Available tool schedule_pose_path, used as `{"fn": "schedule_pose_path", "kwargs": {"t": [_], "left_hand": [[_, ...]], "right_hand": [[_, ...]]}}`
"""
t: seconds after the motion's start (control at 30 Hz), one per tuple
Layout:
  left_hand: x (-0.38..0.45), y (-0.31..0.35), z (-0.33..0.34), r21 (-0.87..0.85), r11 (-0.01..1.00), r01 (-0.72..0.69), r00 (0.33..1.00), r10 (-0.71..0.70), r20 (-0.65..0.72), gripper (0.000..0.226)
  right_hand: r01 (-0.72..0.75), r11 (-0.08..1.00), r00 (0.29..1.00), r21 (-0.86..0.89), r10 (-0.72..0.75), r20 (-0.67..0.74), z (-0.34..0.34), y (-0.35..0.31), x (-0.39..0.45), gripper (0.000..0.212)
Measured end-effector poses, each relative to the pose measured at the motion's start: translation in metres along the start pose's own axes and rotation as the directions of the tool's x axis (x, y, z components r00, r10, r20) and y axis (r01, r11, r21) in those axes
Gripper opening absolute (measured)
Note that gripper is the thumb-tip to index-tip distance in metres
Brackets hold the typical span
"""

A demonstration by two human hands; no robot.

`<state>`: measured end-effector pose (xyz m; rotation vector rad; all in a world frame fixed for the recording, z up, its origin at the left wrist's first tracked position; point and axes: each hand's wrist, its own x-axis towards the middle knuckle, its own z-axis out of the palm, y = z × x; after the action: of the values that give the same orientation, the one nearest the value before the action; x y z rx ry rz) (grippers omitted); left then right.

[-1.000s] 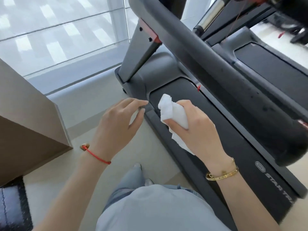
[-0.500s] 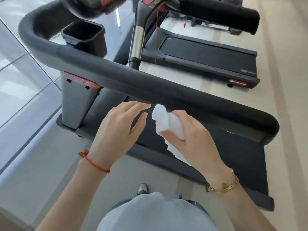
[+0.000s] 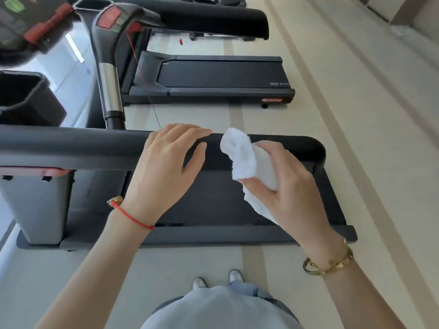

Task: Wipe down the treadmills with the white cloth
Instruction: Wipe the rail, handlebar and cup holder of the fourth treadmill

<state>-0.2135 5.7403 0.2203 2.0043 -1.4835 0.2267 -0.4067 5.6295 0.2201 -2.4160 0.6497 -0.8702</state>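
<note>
- Head view looks down on a person standing beside the nearest treadmill, with the white cloth bunched in the right hand just over the far end of the padded handrail.
- Cloth judged soft, light and limp: it folds over itself, and a loose tail hangs below the palm. It should mould to the rounded rail; holding it by a wad in the palm, as it is held now, keeps a thick pad forward for wiping.
- Right-hand fingers are curled round the cloth, thumb pressing it from the near side, wrist bent slightly inward.
- Left hand hovers over the rail, fingers straight and close together, thumb apart, holding nothing; whether the fingertips touch the rail cannot be told.
- Second treadmill stands further off, well apart.
</note>
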Motion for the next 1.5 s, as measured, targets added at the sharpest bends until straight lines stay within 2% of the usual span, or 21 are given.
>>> {"fn": "schedule_pose_path", "kwargs": {"t": [0.17,0.27,0.37,0.47,0.7,0.77,0.87,0.93,1.27,1.5], "left_hand": [[0.024,0.017,0.022,-0.022,1.000,0.016,1.000,-0.016,0.004,0.029],[0.033,0.021,0.034,-0.006,0.999,0.049,0.999,-0.049,0.023,0.028],[0.040,0.021,0.044,0.017,0.997,0.080,0.996,-0.080,0.037,0.029],[0.042,0.020,0.050,0.036,0.991,0.125,0.991,-0.127,0.038,0.031],[0.038,0.013,0.060,0.067,0.984,0.165,0.986,-0.167,0.026,0.030],[0.037,0.012,0.061,0.080,0.982,0.173,0.984,-0.175,0.019,0.030],[0.037,0.013,0.061,0.094,0.979,0.178,0.984,-0.180,0.006,0.031],[0.037,0.013,0.060,0.104,0.980,0.172,0.985,-0.173,0.002,0.031],[0.026,-0.001,0.043,0.137,0.968,0.208,0.977,-0.200,-0.072,0.031],[0.018,-0.041,0.015,0.167,0.957,0.237,0.968,-0.217,-0.127,0.029]], "right_hand": [[-0.001,0.992,0.991,-0.123,-0.016,-0.137,-0.046,0.035,0.025,0.060],[0.033,0.970,0.986,-0.239,-0.071,-0.153,-0.060,0.056,0.046,0.059],[0.086,0.936,0.996,-0.340,-0.079,0.033,-0.049,0.078,0.064,0.064],[0.199,0.860,0.961,-0.471,-0.079,0.263,-0.024,0.098,0.069,0.064],[0.304,0.898,0.921,-0.318,-0.193,0.337,0.001,0.099,0.089,0.048],[0.266,0.914,0.934,-0.307,-0.166,0.316,-0.012,0.114,0.084,0.046],[0.104,0.947,0.966,-0.305,-0.023,0.259,-0.036,0.138,0.073,0.045],[0.070,0.952,0.971,-0.298,0.004,0.241,-0.037,0.141,0.074,0.043],[0.282,0.891,0.936,-0.355,-0.174,0.307,0.007,0.101,0.096,0.053],[0.359,0.875,0.922,-0.324,-0.279,0.268,0.048,0.068,0.106,0.049]]}}
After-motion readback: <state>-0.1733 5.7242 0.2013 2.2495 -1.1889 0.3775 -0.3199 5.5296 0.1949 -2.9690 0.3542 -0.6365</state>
